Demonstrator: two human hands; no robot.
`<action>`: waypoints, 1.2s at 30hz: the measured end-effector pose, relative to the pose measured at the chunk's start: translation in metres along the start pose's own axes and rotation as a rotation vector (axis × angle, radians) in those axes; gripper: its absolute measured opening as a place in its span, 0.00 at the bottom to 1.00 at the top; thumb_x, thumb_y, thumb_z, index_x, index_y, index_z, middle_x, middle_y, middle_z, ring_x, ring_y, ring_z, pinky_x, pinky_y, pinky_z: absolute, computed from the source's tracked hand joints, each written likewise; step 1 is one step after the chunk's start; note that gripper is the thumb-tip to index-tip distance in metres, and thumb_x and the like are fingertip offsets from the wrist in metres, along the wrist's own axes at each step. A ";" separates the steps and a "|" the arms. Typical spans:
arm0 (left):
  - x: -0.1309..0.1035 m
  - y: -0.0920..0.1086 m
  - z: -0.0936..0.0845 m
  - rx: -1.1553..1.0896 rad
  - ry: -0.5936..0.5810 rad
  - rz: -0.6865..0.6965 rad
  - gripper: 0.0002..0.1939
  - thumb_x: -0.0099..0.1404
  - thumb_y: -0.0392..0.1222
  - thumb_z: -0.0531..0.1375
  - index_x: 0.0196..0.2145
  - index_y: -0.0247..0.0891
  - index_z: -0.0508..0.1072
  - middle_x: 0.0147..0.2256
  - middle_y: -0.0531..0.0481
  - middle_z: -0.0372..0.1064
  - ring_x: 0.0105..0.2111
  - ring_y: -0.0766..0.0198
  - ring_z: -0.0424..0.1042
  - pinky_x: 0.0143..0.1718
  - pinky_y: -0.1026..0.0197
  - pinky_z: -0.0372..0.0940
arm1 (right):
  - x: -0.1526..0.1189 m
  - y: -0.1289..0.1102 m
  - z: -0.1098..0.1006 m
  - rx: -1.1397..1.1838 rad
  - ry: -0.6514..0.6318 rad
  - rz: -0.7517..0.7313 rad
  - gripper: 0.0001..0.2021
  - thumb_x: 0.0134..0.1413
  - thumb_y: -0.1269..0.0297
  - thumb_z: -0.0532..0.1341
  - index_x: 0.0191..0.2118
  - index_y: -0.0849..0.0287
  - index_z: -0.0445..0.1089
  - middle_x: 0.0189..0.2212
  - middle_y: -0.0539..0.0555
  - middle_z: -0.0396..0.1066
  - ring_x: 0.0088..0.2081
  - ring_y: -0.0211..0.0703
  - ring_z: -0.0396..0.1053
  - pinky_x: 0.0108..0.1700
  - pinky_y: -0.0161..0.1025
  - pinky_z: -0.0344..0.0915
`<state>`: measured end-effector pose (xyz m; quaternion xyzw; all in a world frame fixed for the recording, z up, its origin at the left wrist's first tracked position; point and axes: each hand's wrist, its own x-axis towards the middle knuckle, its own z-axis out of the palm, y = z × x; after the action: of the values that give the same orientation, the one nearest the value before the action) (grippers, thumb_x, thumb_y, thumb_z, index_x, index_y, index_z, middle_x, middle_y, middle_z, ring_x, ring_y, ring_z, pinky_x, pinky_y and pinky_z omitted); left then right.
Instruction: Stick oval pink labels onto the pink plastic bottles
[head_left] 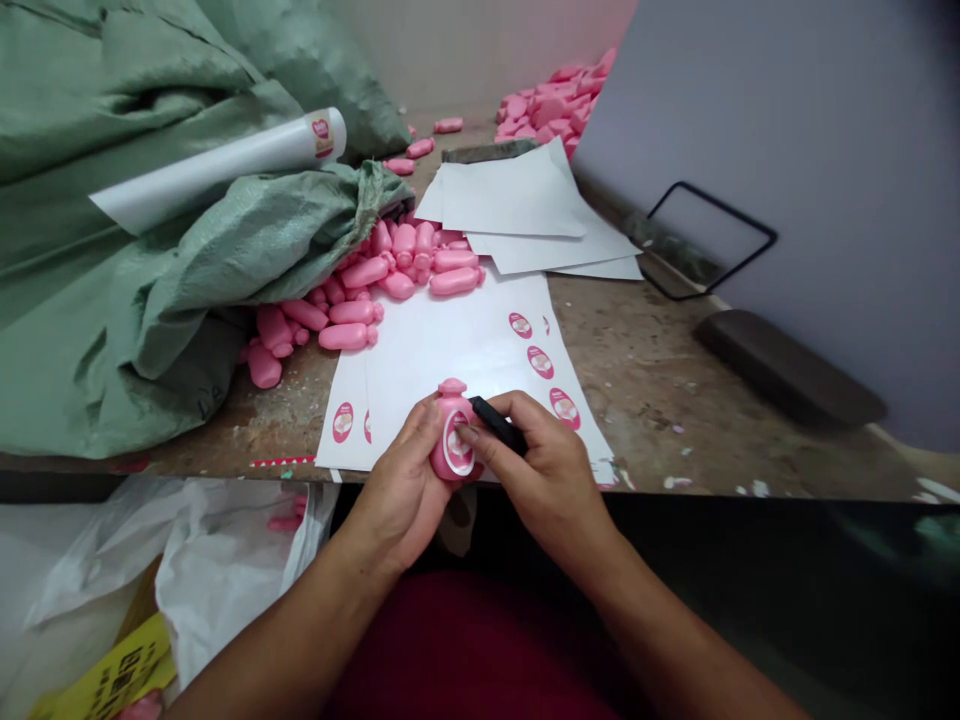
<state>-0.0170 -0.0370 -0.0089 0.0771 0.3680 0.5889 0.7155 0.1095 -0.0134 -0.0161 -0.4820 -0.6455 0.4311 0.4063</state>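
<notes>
A small pink bottle (452, 390) with an oval pink-and-white sticker (457, 447) on its side is held upright at the table's front edge. My left hand (409, 480) is closed round it from the left. In my right hand (551, 470) is a black pen-like tool (501, 425), while the thumb presses on the sticker. Beneath and beyond my hands lie white sticker sheets (435, 350), with several oval stickers (540, 362) along the right side. Many pink bottles (455, 281) are heaped at the sheets' far left.
Green sacks (180, 260) fill the left, with a rolled white sheet (225, 160) on top. Blank papers (517, 200) lie behind the sticker sheets. More pink pieces (551, 105) are piled at the back. A black wire frame (712, 285) stands right; a white plastic bag (225, 570) is below left.
</notes>
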 end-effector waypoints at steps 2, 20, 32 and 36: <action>0.001 0.000 0.001 -0.041 0.033 -0.024 0.11 0.75 0.38 0.53 0.44 0.35 0.75 0.39 0.49 0.74 0.37 0.67 0.73 0.43 0.63 0.68 | -0.002 -0.001 0.003 -0.060 0.027 -0.055 0.05 0.59 0.62 0.62 0.32 0.56 0.69 0.27 0.49 0.69 0.31 0.40 0.66 0.35 0.38 0.61; -0.002 0.000 -0.004 0.015 -0.029 -0.008 0.11 0.72 0.45 0.57 0.48 0.39 0.73 0.42 0.46 0.75 0.44 0.59 0.75 0.50 0.56 0.67 | 0.006 -0.007 -0.013 0.271 -0.120 0.190 0.13 0.49 0.59 0.69 0.32 0.53 0.64 0.26 0.45 0.64 0.28 0.38 0.63 0.31 0.35 0.61; -0.003 -0.002 -0.001 0.010 -0.003 0.033 0.11 0.74 0.41 0.55 0.45 0.36 0.76 0.42 0.48 0.76 0.40 0.66 0.73 0.53 0.57 0.65 | 0.005 -0.004 -0.007 0.253 -0.030 0.194 0.15 0.49 0.56 0.68 0.35 0.52 0.61 0.27 0.45 0.66 0.29 0.39 0.66 0.31 0.36 0.64; -0.004 -0.003 -0.002 0.032 0.005 0.063 0.10 0.71 0.43 0.59 0.45 0.38 0.78 0.44 0.49 0.75 0.44 0.65 0.73 0.53 0.59 0.64 | 0.006 -0.005 -0.006 0.247 -0.034 0.189 0.15 0.49 0.57 0.68 0.36 0.53 0.62 0.27 0.45 0.67 0.29 0.39 0.66 0.32 0.36 0.64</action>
<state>-0.0156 -0.0420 -0.0104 0.0987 0.3765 0.6055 0.6942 0.1123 -0.0073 -0.0095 -0.4797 -0.5460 0.5518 0.4091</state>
